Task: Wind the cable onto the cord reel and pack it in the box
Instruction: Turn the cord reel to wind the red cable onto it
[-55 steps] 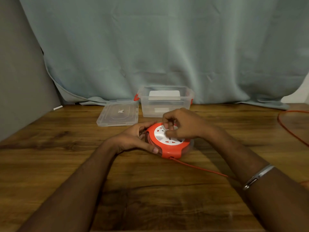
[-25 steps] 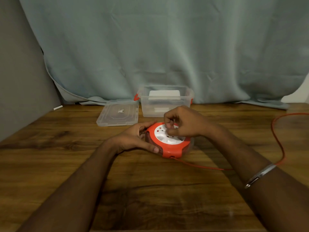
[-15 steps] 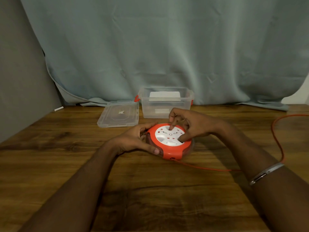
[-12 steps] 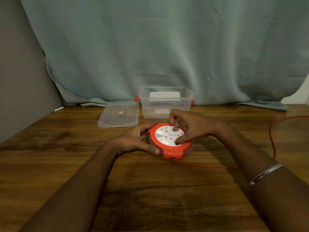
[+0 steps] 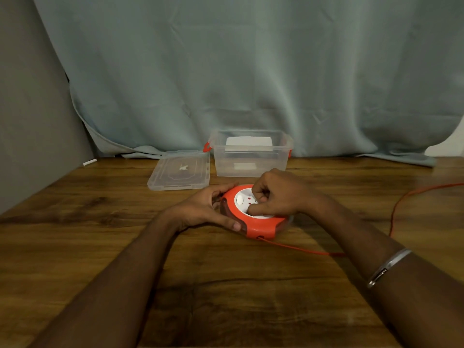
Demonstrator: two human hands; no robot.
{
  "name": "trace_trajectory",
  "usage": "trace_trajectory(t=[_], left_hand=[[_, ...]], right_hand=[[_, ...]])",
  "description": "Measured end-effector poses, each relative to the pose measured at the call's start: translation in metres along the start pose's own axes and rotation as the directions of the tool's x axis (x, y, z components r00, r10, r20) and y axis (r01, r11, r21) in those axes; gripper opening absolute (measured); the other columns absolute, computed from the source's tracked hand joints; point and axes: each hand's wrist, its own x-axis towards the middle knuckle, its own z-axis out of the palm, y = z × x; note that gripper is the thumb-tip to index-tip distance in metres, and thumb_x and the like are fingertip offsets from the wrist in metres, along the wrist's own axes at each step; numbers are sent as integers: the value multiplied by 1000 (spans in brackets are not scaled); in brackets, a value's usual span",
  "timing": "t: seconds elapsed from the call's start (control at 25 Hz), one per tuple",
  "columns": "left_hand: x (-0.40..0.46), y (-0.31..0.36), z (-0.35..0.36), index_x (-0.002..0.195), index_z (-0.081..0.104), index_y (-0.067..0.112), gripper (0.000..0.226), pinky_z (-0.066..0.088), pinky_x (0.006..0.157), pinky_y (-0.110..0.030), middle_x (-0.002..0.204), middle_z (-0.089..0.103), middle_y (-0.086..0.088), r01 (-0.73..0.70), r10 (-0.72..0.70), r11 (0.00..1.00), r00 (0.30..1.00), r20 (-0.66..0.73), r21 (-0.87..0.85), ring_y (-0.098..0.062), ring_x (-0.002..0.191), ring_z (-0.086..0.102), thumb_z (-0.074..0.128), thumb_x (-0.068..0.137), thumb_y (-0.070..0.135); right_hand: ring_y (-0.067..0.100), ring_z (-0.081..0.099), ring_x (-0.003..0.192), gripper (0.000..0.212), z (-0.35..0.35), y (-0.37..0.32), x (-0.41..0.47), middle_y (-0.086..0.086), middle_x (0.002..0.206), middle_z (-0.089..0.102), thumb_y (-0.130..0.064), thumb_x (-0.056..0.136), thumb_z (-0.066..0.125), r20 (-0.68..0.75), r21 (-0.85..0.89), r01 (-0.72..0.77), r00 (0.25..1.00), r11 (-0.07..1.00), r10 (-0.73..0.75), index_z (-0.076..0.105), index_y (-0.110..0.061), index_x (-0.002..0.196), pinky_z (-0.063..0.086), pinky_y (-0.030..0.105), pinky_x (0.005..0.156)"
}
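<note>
A round orange cord reel (image 5: 261, 228) with a white socket face lies flat on the wooden table (image 5: 226, 285). My left hand (image 5: 200, 209) grips its left rim. My right hand (image 5: 278, 194) rests on the white face, fingers curled and pressing into it. A thin orange cable (image 5: 301, 248) leaves the reel's front, runs right under my right forearm, and reappears as a loop (image 5: 406, 197) toward the right edge. The clear plastic box (image 5: 251, 156) with orange latches stands open behind the reel.
The box's clear lid (image 5: 179, 173) lies flat to the left of the box. A pale blue curtain (image 5: 251, 71) hangs along the table's back edge. A grey wall (image 5: 30, 121) closes the left side. A small white object (image 5: 89, 162) lies at the back left.
My right hand has circled around on the white face, turning it. The loose cable loop at the right has drawn in and shifted. My left hand stays on the rim.
</note>
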Motion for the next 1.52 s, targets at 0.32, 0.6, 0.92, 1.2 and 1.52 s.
trace_trajectory(t=[0.32, 0.6, 0.92, 1.2, 1.52], left_hand=[[1, -2, 0, 161, 36, 28, 129, 44, 120, -39, 152, 57, 10, -9, 10, 1000, 1000, 11, -19, -10, 139, 55, 105, 52, 32], [-1, 0, 1, 162, 35, 31, 134, 42, 122, -38, 153, 52, 13, 21, -21, 1000, 1000, 3, 6, -11, 143, 49, 106, 48, 39], [-3, 5, 1, 163, 31, 30, 130, 41, 121, -32, 155, 48, 12, 24, -24, 1000, 1000, 4, -8, -10, 143, 47, 102, 55, 26], [0, 0, 1, 162, 35, 29, 131, 43, 120, -35, 152, 53, 11, 7, -7, 1000, 1000, -1, -25, -8, 139, 52, 105, 52, 26], [1, -2, 0, 162, 34, 28, 134, 46, 119, -40, 152, 55, 9, -8, 8, 999, 1000, 20, -40, -11, 139, 55, 105, 49, 33]], right_hand=[[5, 59, 63, 13, -12, 2, 1, -7, 71, 68, -21, 76, 77, -6, 102, 27, 1000, 994, -27, 64, -25, 76, 51, 35, 61], [-5, 57, 59, 53, -24, 26, -4, -24, 107, 74, 5, 74, 80, 184, 281, -47, 983, 959, -5, 67, -18, 120, 41, 11, 56], [1, 64, 75, 62, -24, 25, -6, -3, 114, 74, -13, 73, 92, 179, 270, -72, 984, 960, 23, 50, -29, 115, 49, 19, 58], [13, 59, 64, 37, -13, 14, -3, -7, 71, 66, -45, 65, 87, 102, 98, -75, 993, 992, 65, 61, -22, 79, 52, 41, 64], [11, 44, 49, 50, -4, 3, 0, -6, 46, 45, -55, 73, 75, 40, -11, -42, 998, 999, 42, 49, -17, 54, 43, 41, 55]])
